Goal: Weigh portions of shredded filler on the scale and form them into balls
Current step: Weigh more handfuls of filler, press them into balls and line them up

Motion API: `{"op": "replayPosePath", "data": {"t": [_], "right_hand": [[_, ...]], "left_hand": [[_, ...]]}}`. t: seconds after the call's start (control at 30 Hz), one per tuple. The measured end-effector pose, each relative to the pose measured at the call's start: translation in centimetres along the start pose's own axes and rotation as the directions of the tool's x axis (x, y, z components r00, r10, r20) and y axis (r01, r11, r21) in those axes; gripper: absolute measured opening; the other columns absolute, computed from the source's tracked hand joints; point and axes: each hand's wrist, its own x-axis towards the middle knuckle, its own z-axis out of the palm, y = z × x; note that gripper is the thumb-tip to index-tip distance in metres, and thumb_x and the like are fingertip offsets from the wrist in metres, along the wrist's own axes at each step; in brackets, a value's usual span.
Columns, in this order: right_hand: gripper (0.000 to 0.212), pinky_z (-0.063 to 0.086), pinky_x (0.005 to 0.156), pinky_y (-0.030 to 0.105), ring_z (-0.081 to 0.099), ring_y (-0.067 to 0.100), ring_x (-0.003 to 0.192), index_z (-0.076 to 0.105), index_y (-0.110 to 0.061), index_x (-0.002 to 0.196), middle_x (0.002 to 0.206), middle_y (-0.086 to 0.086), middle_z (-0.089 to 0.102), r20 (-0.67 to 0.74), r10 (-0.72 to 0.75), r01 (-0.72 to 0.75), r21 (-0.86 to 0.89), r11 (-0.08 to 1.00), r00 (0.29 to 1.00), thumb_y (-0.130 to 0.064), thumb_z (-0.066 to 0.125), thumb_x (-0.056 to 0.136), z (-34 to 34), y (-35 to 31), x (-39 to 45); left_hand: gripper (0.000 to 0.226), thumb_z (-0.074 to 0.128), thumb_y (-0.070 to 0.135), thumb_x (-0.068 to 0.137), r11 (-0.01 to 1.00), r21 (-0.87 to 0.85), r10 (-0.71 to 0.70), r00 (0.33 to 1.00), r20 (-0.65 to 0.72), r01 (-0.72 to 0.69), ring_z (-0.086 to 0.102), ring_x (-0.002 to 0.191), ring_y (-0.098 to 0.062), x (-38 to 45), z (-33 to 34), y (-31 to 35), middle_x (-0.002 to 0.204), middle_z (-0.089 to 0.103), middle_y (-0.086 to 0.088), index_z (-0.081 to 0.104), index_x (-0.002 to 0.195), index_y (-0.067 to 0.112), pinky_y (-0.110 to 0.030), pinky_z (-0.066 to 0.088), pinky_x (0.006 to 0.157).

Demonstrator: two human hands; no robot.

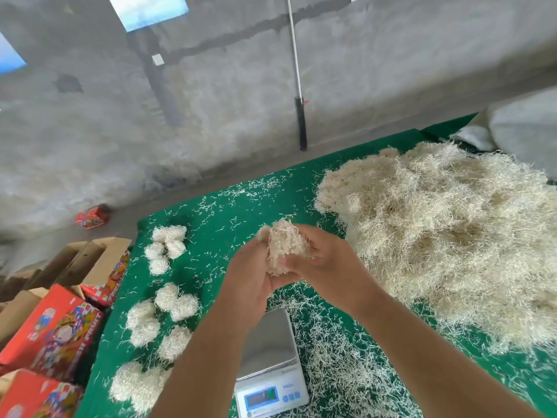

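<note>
A portion of shredded filler (283, 247) sits cupped between both hands above the green counter (229, 212), just beyond the scale (269, 362), whose steel pan is bare. The left hand (251, 279) curls under and around the clump from below, while the right hand (321, 257) wraps it from the side, so each grip is closed around the same wad. This looks like the forming step: the portion seems already weighed and is being pressed into a ball. The next move likely calls for a firm roll and squeeze so loose strands tuck in, then setting it down with the finished balls (164, 315) lying in clusters on the counter's left side. To the right, the big heap of loose filler (446, 236) spreads wide, near enough for the next handful. Stray shreds litter the cloth around the scale and could drift onto the pan and skew a reading. Red printed cartons (57, 330) stand off the counter's left edge.
</note>
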Motion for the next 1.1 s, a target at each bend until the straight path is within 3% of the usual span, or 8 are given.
{"op": "replayPosePath", "data": {"t": [0.1, 0.17, 0.23, 0.4, 0.57, 0.67, 0.9, 1.1], "right_hand": [[0.010, 0.039, 0.042, 0.019, 0.044, 0.001, 0.042, 0.069, -0.030, 0.099, 0.079, 0.000, 0.074, -0.102, 0.060, -0.061, -0.011, 0.998, 0.993, -0.031, 0.077, 0.093, 1.2, 2.3, -0.2], [0.009, 0.038, 0.037, 0.018, 0.041, 0.003, 0.035, 0.068, -0.030, 0.097, 0.071, 0.001, 0.073, -0.086, 0.094, -0.099, -0.054, 0.994, 0.992, -0.028, 0.076, 0.094, 2.3, 3.4, -0.8], [0.032, 0.047, 0.040, 0.017, 0.055, 0.000, 0.041, 0.068, -0.029, 0.126, 0.094, -0.002, 0.077, 0.018, 0.174, -0.172, -0.073, 0.982, 0.985, -0.031, 0.075, 0.094, 3.9, 4.3, -1.4], [0.086, 0.062, 0.075, 0.022, 0.072, 0.021, 0.112, 0.024, -0.041, 0.162, 0.154, 0.001, 0.053, 0.250, 0.365, -0.314, -0.221, 0.923, 0.897, -0.049, 0.073, 0.092, 7.5, 8.1, -3.8], [0.078, 0.065, 0.075, 0.028, 0.074, 0.011, 0.096, 0.034, -0.034, 0.161, 0.145, -0.001, 0.061, 0.256, 0.526, -0.422, -0.367, 0.829, 0.811, -0.053, 0.066, 0.093, 8.8, 13.0, -9.1], [0.063, 0.066, 0.076, 0.038, 0.077, 0.029, 0.095, 0.046, -0.029, 0.153, 0.128, -0.013, 0.068, 0.274, 0.611, -0.495, -0.390, 0.776, 0.743, -0.051, 0.064, 0.096, 9.1, 15.8, -12.7], [0.049, 0.059, 0.080, 0.018, 0.072, 0.006, 0.108, 0.056, -0.036, 0.144, 0.125, -0.017, 0.071, 0.215, 0.692, -0.566, -0.437, 0.699, 0.689, -0.051, 0.062, 0.098, 9.2, 18.4, -16.0], [0.042, 0.051, 0.068, 0.009, 0.070, 0.001, 0.098, 0.058, -0.032, 0.141, 0.127, -0.009, 0.072, 0.204, 0.700, -0.581, -0.426, 0.693, 0.684, -0.045, 0.061, 0.101, 9.4, 18.0, -15.1]], "left_hand": [[0.023, 0.065, 0.047, 0.098, 0.991, 0.132, -0.052, 0.987, 0.150, 0.032, 0.079, 0.081, -0.013, -0.9, -2.0, -1.3, 0.085, 0.080, 0.011, 0.082, 0.086, 0.040, -0.031, 0.063, 0.067], [0.041, 0.087, 0.060, 0.064, 0.979, 0.201, -0.078, 0.981, 0.175, 0.042, 0.078, 0.081, -0.009, -1.1, -3.8, -2.4, 0.083, 0.078, 0.017, 0.075, 0.097, 0.040, -0.029, 0.063, 0.068], [0.062, 0.092, 0.053, 0.052, 0.979, 0.193, -0.095, 0.987, 0.127, 0.070, 0.078, 0.083, -0.009, -0.6, -5.9, -4.2, 0.083, 0.078, 0.019, 0.064, 0.105, 0.036, -0.028, 0.063, 0.070], [0.042, 0.084, 0.024, 0.085, 0.947, 0.247, -0.159, 0.967, -0.196, 0.206, 0.075, 0.102, -0.030, 0.9, -12.9, -10.8, 0.117, 0.073, -0.007, 0.065, 0.122, 0.019, -0.046, 0.065, 0.084], [0.056, 0.087, 0.040, 0.082, 0.864, 0.394, -0.136, 0.899, -0.417, 0.314, 0.069, 0.100, -0.029, 3.3, -18.9, -17.6, 0.115, 0.071, -0.011, 0.063, 0.124, 0.011, -0.041, 0.056, 0.082], [0.056, 0.085, 0.044, 0.084, 0.829, 0.435, -0.168, 0.899, -0.405, 0.351, 0.068, 0.103, -0.031, 5.0, -20.2, -20.1, 0.114, 0.071, -0.009, 0.066, 0.125, 0.010, -0.052, 0.058, 0.093], [0.047, 0.081, 0.047, 0.087, 0.723, 0.592, -0.154, 0.918, -0.364, 0.356, 0.069, 0.074, -0.024, 8.1, -21.0, -22.9, 0.093, 0.074, -0.008, 0.071, 0.123, 0.018, -0.047, 0.065, 0.077], [0.066, 0.077, 0.056, 0.087, 0.741, 0.604, -0.041, 0.918, -0.395, 0.294, 0.067, 0.115, -0.024, 6.6, -23.7, -22.7, 0.129, 0.070, -0.004, 0.063, 0.134, 0.012, -0.046, 0.053, 0.103]]}}
